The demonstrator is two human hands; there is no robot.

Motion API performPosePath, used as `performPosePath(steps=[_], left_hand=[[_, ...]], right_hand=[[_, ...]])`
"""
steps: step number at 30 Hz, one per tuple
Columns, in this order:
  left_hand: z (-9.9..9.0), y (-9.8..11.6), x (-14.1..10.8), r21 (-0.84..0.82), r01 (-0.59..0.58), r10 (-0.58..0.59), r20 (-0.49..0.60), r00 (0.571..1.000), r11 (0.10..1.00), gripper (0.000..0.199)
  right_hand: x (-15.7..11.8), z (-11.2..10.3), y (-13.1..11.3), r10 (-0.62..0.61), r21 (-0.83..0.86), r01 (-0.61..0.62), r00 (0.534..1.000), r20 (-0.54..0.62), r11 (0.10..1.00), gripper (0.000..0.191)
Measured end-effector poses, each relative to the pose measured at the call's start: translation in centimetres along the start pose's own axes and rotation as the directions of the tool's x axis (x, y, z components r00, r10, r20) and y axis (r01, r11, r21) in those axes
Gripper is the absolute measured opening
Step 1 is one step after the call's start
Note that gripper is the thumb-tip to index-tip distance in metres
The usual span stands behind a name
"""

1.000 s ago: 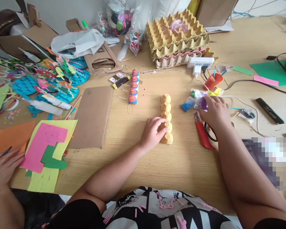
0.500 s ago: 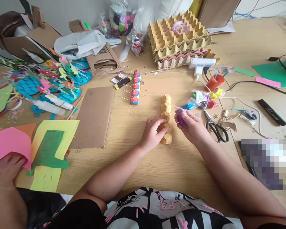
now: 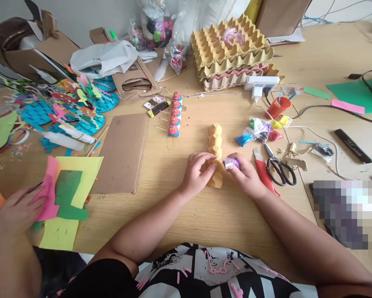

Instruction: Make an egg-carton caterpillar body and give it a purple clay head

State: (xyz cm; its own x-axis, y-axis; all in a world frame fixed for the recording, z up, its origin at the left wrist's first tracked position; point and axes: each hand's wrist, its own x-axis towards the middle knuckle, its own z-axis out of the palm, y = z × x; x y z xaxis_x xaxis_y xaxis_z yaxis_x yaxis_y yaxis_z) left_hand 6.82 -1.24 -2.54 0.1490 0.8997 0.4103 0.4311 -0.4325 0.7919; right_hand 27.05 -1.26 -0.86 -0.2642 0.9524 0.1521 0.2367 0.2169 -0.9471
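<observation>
A yellow-tan strip of egg carton [image 3: 215, 140], several bumps long, lies lengthwise on the table in front of me. My left hand [image 3: 200, 171] holds its near half from the left, thumb and index finger on the strip. Just right of it, my right hand [image 3: 248, 176] grips a small purple packet [image 3: 232, 163], which looks like modelling clay in clear plastic. The hand hides part of the packet. Farther back stands a finished-looking caterpillar [image 3: 175, 118], a strip with red and blue bumps, orange marks and purple-tipped sticks.
Scissors [image 3: 281, 165] and a red-handled cutter [image 3: 263, 171] lie right of my right hand, near bagged clay [image 3: 260, 129]. Left is a cardboard sheet [image 3: 122, 153]. Another person's hand [image 3: 21, 207] handles pink paper [image 3: 51, 194]. Egg trays [image 3: 232, 54] are stacked behind.
My right hand has moved the purple packet down and left, close to the strip, uncovering the red cutter. The other person's hand has shifted, and the pink paper is turned and folded narrower.
</observation>
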Motion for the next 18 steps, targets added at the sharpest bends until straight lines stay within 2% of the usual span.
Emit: performPosePath(steps=[2,4,11,18], left_hand=[[-0.2,0.2,0.0,-0.015,-0.022,0.022,-0.005,1.000,1.000,0.024],[-0.4,0.5,0.0,-0.034,-0.041,0.041,-0.007,0.999,0.999,0.029],[-0.7,0.7,-0.1,-0.068,-0.030,0.033,0.045,0.998,0.997,0.035],[-0.6,0.2,-0.3,-0.175,0.023,-0.012,0.063,0.998,0.984,0.032]], right_hand=[[-0.1,-0.2,0.1,-0.123,-0.196,0.135,0.990,0.073,0.971,0.044],[-0.1,-0.2,0.4,-0.199,-0.286,0.225,0.973,0.115,0.932,0.040],[-0.1,0.1,1.4,-0.194,-0.443,0.193,0.980,0.044,0.875,0.026],[-0.5,0.3,0.4,-0.258,-0.456,0.285,0.959,0.121,0.843,0.031]])
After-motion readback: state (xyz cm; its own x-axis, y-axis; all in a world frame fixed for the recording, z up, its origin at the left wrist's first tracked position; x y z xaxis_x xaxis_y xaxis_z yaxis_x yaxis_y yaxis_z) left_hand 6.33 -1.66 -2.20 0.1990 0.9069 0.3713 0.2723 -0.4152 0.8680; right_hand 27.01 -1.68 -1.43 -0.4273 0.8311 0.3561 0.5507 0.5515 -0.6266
